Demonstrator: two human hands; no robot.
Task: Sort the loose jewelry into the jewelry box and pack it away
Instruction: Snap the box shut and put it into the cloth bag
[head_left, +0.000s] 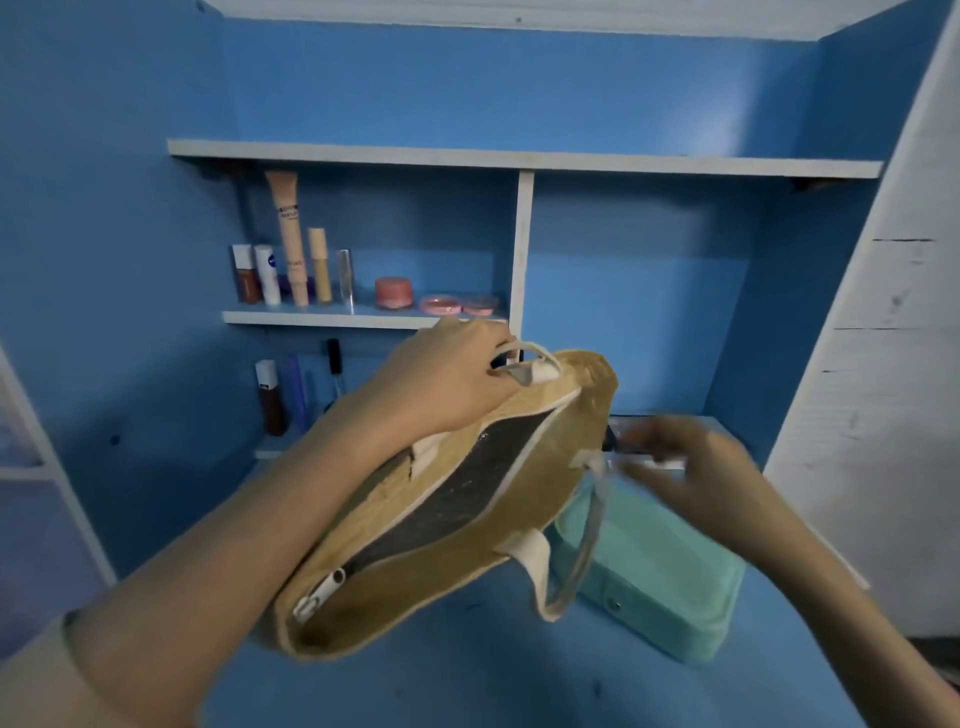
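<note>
Teal jewelry box (660, 577) near right hand (696, 467)

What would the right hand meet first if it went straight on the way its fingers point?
The right hand points left, toward the woven bag. Likely first contact is the bag's white strap, just ahead of it, then the bag's side. The hand is blurred, so depth is uncertain.

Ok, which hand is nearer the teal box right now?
Right. The right hand hovers at the far edge of the teal box; the left hand grips the bag handle, farther left.
</note>
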